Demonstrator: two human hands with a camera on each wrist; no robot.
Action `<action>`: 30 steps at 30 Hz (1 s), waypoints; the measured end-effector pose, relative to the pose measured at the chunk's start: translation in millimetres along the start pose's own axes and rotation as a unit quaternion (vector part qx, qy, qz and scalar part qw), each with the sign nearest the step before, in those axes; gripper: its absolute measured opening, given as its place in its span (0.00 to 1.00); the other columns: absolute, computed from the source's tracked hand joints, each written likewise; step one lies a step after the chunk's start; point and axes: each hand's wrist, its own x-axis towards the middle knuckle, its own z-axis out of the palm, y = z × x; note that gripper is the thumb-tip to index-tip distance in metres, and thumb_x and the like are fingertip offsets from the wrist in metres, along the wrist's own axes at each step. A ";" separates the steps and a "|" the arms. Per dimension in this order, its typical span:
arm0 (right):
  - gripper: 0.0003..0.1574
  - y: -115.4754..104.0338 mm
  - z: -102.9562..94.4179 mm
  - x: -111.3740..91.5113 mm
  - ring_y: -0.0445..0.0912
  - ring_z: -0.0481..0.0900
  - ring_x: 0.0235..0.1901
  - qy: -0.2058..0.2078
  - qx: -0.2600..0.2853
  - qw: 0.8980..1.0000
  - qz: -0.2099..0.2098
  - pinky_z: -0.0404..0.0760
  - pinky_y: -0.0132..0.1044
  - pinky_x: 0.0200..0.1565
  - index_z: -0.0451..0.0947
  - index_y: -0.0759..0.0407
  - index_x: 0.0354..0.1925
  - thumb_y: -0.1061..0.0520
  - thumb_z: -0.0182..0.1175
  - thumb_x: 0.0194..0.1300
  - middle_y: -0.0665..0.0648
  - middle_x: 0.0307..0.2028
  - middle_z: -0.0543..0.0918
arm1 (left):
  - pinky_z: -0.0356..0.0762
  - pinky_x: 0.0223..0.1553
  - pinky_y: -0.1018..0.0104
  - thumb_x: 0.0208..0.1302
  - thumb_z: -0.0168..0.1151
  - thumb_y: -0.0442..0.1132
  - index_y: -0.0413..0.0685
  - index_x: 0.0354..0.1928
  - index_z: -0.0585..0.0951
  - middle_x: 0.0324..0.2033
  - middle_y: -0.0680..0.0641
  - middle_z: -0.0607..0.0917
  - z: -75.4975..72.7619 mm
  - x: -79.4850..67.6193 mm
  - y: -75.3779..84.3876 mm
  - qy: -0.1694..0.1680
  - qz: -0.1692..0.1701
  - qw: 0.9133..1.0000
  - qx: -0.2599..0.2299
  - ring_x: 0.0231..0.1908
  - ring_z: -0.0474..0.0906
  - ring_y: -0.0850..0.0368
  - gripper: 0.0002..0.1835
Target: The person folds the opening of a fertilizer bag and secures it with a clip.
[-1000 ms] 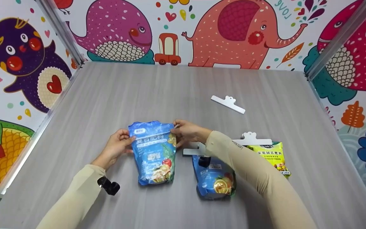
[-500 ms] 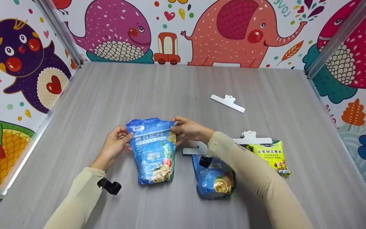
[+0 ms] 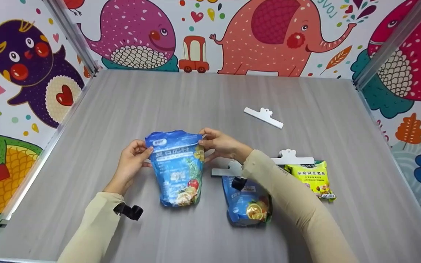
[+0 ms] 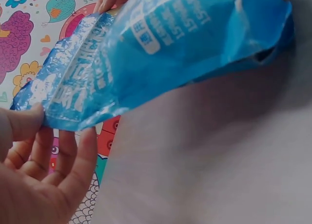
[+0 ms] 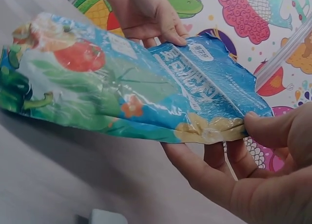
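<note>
A blue printed plastic pouch [image 3: 175, 168] with pictures of fruit and vegetables stands between both hands. Its upper edge looks uneven, as though cut or torn. At its upper left edge my left hand [image 3: 129, 164] pinches the film between thumb and fingers. My right hand [image 3: 223, 145] pinches the opposite upper edge the same way. In the left wrist view the thumb lies over the front of the pouch [image 4: 170, 48], with the fingers behind. The right wrist view shows the right thumb on the pouch's [image 5: 122, 87] corner and the fingers underneath.
Right of it lies a second blue pouch [image 3: 245, 210] with a grey-white clip [image 3: 225, 171] on top, partly behind the right sleeve. A yellow packet [image 3: 314, 179] carries a white clip [image 3: 292, 157]. Farther back, a loose white clip [image 3: 263, 117] lies on the grey table [image 3: 152, 98].
Both hands and the top of the blue pouch have shifted slightly away from the body. The grip on both edges stays the same. The clips and other packets have not moved on the table.
</note>
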 end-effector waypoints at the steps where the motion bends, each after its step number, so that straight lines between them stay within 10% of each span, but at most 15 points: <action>1: 0.07 -0.1 -0.3 -0.3 0.52 0.79 0.38 0.000 0.002 1.000 -0.002 0.84 0.54 0.40 0.72 0.52 0.40 0.64 0.52 0.75 0.58 0.39 0.73 | 0.80 0.25 0.68 0.69 0.59 0.27 0.40 0.37 0.72 0.29 0.50 0.74 0.2 -0.3 -0.1 0.003 0.002 1.000 -0.001 0.25 0.76 0.63 0.05; 30: 0.12 -14.9 -1.9 -15.2 0.51 0.78 0.40 -0.010 0.022 0.998 -0.056 0.84 0.51 0.40 0.75 0.50 0.38 0.66 0.52 0.75 0.57 0.38 0.73 | 0.81 0.29 0.68 0.66 0.62 0.26 0.40 0.37 0.77 0.28 0.52 0.79 3.2 -3.9 12.2 0.048 0.055 0.997 -0.001 0.28 0.80 0.63 0.04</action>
